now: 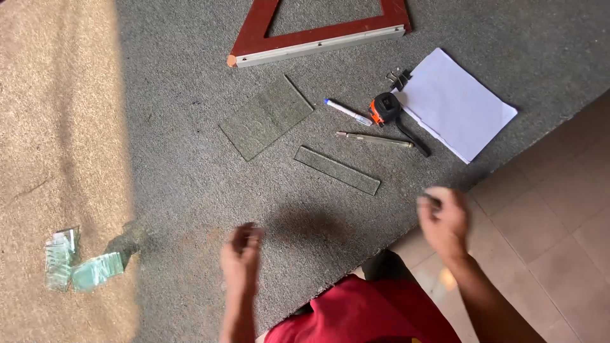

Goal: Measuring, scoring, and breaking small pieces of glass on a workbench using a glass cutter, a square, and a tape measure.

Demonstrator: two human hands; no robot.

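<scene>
Grey carpeted table [190, 127], white paper [454, 105], orange-black tape measure [385, 108] (red-framed triangle [318, 35] above).

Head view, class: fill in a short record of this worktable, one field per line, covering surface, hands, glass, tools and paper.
Surface: grey carpeted table
Left hand: blurred, empty as far as shows, above the carpet
Right hand: blurred, at the table edge; contents unclear
Glass: wide pane, narrow strip, offcuts at left
Tools: red triangular frame, pen, tape measure, slim metal tool
Paper: white sheets with binder clip
</scene>
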